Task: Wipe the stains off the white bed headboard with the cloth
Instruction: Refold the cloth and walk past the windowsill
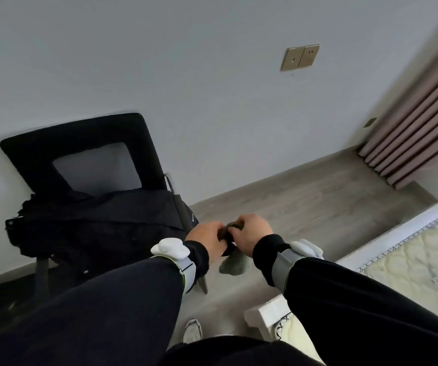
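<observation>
On the left stands a black chair [80,143] draped with dark clothing, no part of the job. Just right of it, the left hand [207,235] curls its fingers round the upper bunch of the cloth [235,262]. The cloth is a dark grey-green rag, crumpled between both hands with a loose tail hanging below them, held in the air above the floor and well apart from the bed. The right hand [252,231] pinches the same bunch from the other side. Further right lies the white bed frame [387,241] with its mattress [423,260]; I cannot tell which part is the headboard, and no stains show. Wiping seems not yet begun: the cloth looks as if it is being readied.
</observation>
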{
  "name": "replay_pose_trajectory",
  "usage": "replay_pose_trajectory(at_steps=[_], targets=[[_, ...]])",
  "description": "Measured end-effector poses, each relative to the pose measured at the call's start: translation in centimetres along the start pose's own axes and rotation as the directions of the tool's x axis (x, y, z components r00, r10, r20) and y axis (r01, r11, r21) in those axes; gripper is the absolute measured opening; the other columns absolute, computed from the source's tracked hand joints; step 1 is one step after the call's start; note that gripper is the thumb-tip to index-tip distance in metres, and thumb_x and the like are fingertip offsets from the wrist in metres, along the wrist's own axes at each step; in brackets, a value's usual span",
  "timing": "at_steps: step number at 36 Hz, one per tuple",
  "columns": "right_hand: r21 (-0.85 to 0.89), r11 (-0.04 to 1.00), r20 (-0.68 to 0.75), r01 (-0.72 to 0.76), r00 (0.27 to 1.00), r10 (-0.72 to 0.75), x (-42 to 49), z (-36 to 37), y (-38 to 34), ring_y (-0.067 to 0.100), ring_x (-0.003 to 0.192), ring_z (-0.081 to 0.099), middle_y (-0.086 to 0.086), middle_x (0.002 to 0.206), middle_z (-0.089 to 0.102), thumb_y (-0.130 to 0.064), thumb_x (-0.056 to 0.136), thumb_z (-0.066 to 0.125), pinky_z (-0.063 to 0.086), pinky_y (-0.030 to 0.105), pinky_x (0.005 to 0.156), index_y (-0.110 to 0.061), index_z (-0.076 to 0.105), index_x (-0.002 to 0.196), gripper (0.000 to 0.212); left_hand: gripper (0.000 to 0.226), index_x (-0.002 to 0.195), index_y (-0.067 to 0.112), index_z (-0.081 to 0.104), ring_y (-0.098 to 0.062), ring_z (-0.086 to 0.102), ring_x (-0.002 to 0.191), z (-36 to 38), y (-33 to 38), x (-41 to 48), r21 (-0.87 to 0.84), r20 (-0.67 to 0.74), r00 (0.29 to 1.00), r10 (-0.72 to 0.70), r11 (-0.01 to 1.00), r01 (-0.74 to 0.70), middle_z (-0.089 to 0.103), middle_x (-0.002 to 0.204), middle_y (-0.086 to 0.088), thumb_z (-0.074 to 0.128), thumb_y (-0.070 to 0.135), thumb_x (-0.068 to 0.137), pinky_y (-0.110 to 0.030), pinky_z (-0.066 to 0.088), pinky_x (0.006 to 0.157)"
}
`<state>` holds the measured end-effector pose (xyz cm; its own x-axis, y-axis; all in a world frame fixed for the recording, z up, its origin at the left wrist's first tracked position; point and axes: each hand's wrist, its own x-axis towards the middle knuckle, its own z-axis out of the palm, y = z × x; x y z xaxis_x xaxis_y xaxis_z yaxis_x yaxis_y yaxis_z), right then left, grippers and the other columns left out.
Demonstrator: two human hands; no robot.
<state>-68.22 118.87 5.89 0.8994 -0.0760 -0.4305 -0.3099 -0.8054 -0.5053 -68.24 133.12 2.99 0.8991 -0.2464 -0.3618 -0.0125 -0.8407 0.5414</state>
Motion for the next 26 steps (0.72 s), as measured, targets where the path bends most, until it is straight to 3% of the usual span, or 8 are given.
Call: replay_pose_trajectory(at_steps=[3,7,11,15,18,26], targets=[[-0.011,1.000,-0.032,0.010,0.999,-0.010,1.7,-1.5,-0.3,0.022,0.078,0.061,0.000,0.082,0.067,-0.042,0.093,0.060,0.048,0.028,0.071,-0.019,0.066,0.085,0.025,0.010,0.093,0.023,0.061,-0.027,0.063,0.095,-1.4,-0.2,2.1,0.048,0.018,0.999,0.026,0.998,-0.027,0.069,0.098,-0.003,0.052,0.026,0.096,-0.030,0.044,0.072],[-0.167,0.985,0.014,0.046,0.999,-0.044,4.3,-4.5,0.3,0.024,0.083,0.062,0.001,0.086,0.067,-0.043,0.093,0.059,0.052,0.033,0.077,-0.019,0.066,0.091,0.026,0.013,0.105,0.024,0.059,-0.028,0.063,0.092,-3.4,-0.4,5.3,0.036,-0.040,0.999,-0.002,0.999,0.004,0.068,0.099,-0.004,0.046,0.024,0.101,-0.034,0.051,0.079],[-0.261,0.964,0.026,0.043,0.999,-0.038,6.6,-7.3,1.6,0.022,0.087,0.062,-0.002,0.091,0.066,-0.043,0.095,0.055,0.055,0.037,0.082,-0.024,0.066,0.097,0.022,0.012,0.107,0.026,0.057,-0.026,0.063,0.095,-4.7,-0.1,8.8,0.184,0.016,0.997,0.069,0.980,-0.071,0.068,0.104,-0.002,0.047,0.027,0.103,-0.035,0.051,0.084],[-0.235,0.972,-0.103,-0.029,0.995,0.004,9.6,-9.8,3.6,0.023,0.084,0.062,-0.002,0.086,0.064,-0.044,0.097,0.048,0.055,0.038,0.080,-0.024,0.066,0.093,0.028,0.019,0.113,0.023,0.061,-0.026,0.061,0.101,-6.1,1.9,12.8,0.285,0.039,0.994,0.106,0.952,-0.112,0.066,0.110,-0.003,0.047,0.031,0.104,-0.035,0.050,0.085],[-0.170,0.984,-0.134,-0.050,0.991,0.028,11.7,-11.5,5.6,0.021,0.084,0.062,-0.003,0.086,0.064,-0.045,0.100,0.043,0.054,0.037,0.079,-0.024,0.066,0.094,0.031,0.019,0.110,0.024,0.063,-0.024,0.060,0.095,-6.7,4.4,15.9,0.253,0.002,0.994,0.106,0.962,-0.103,0.066,0.107,0.000,0.048,0.032,0.103,-0.034,0.050,0.083],[-0.224,0.974,0.066,0.029,0.998,-0.014,19.8,-19.1,11.5,0.019,0.079,0.056,-0.007,0.075,0.057,-0.048,0.095,0.055,0.043,0.027,0.072,-0.025,0.063,0.086,0.026,0.016,0.105,0.030,0.065,-0.021,0.060,0.092,-9.2,13.8,26.7,0.261,-0.107,0.983,0.151,0.958,-0.119,0.066,0.102,0.005,0.049,0.033,0.102,-0.035,0.052,0.082]])
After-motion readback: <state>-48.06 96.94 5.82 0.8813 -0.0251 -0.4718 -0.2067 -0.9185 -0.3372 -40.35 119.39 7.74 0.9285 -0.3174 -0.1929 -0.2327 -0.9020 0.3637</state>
